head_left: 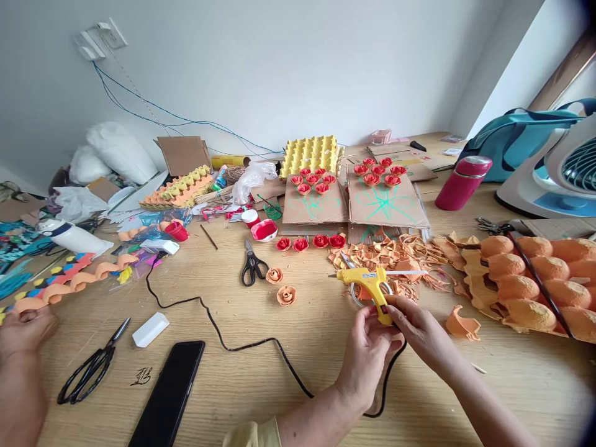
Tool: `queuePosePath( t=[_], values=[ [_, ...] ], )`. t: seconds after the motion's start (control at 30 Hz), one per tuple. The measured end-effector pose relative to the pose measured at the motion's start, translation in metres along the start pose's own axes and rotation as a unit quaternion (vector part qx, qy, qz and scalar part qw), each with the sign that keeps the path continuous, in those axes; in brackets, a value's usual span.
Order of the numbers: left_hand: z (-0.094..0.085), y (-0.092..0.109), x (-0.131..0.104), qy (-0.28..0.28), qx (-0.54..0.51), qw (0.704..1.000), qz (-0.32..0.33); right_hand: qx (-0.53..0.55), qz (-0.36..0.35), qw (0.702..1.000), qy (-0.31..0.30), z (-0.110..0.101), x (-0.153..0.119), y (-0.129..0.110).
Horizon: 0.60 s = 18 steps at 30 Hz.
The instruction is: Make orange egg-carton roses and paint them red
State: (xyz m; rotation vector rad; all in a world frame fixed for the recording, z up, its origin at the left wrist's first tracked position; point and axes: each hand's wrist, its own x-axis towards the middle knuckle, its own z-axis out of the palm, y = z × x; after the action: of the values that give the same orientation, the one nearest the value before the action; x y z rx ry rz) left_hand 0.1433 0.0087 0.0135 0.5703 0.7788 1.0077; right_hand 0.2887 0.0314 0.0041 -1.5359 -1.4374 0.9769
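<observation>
A yellow hot glue gun with a glue stick out of its back is held up over the table, its nozzle pointing left. My left hand closes on the lower end of its handle, palm partly turned up. From the right, my right hand grips the same handle near a dark red switch; some fingers are hidden. The black cord runs from the handle to a white adapter at left. Two orange egg-carton roses lie left of the gun. Orange scraps are heaped behind it.
Another person's hand holds an orange carton strip at left. Scissors, larger scissors and a phone lie on the table. Red roses stand on cardboard. At right are egg trays, a pink bottle and a fan.
</observation>
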Motion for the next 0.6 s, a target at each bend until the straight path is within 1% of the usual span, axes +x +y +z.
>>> queuePosePath(
  t=[0.17, 0.27, 0.47, 0.6],
  values=[
    [0.0, -0.002, -0.001, -0.015, -0.004, 1.0, -0.012, -0.04, 0.005, 0.999, 0.009, -0.004, -0.001, 0.006],
    [-0.001, -0.007, 0.0, -0.026, -0.001, 1.0, -0.011, -0.058, 0.004, 0.998, 0.013, -0.005, 0.0, 0.009],
    [-0.009, -0.016, 0.006, 0.002, 0.104, 0.994, -0.013, -0.1, -0.007, 0.994, 0.031, -0.007, 0.004, 0.017],
    [-0.013, -0.016, 0.012, -0.014, 0.146, 0.989, -0.002, -0.136, -0.019, 0.988, 0.065, -0.008, 0.003, 0.02]
  ],
)
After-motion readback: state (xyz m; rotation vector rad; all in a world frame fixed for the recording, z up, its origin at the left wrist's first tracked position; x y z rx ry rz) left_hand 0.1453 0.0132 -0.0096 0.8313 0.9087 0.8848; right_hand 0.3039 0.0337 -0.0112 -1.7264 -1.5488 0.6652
